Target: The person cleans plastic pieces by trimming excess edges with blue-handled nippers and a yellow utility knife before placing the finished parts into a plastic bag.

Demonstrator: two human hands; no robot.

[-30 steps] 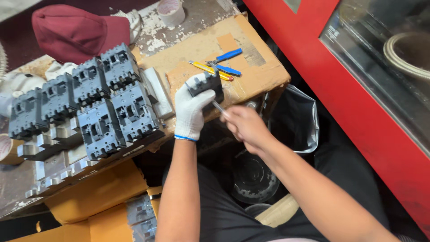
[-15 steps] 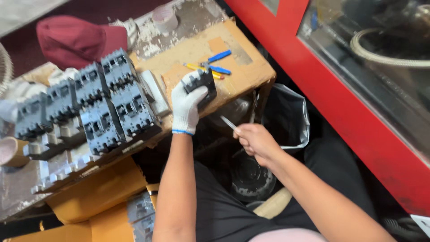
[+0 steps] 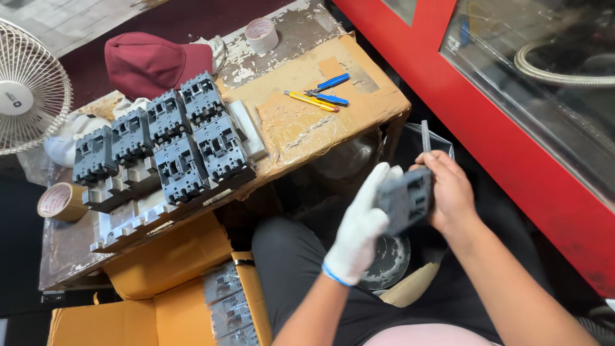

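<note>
Grey moulded plastic block, a circuit-breaker body (image 3: 405,200), held up over the lap, right of the bench and well clear of it. Gripped from the left by the left hand (image 3: 359,229) in a white knit glove, fingers curled round the block's near side. Clasped on the far side by the bare right hand (image 3: 451,192), fingers closed on the block and also pinching a thin grey tool (image 3: 425,136) that stands upright above the knuckles; tip of tool hidden in the hand.

Head view, further left: cardboard-covered bench (image 3: 359,112), worn and taped. Rows of matching grey breakers (image 3: 160,144) laid side by side on its left half, some resting on paler grey base pieces (image 3: 128,218). Blue-handled pliers (image 3: 328,91) and yellow cutter (image 3: 311,101) lying together near the bench's far edge. Roll of white tape (image 3: 261,34) at the far end, dark red cap (image 3: 154,63) beside it, roll of brown tape (image 3: 61,201) at the left edge, white fan (image 3: 29,96) beyond. More breakers packed in a yellow carton (image 3: 227,301) below the bench. Red-framed glass panel (image 3: 512,109) on the right.
</note>
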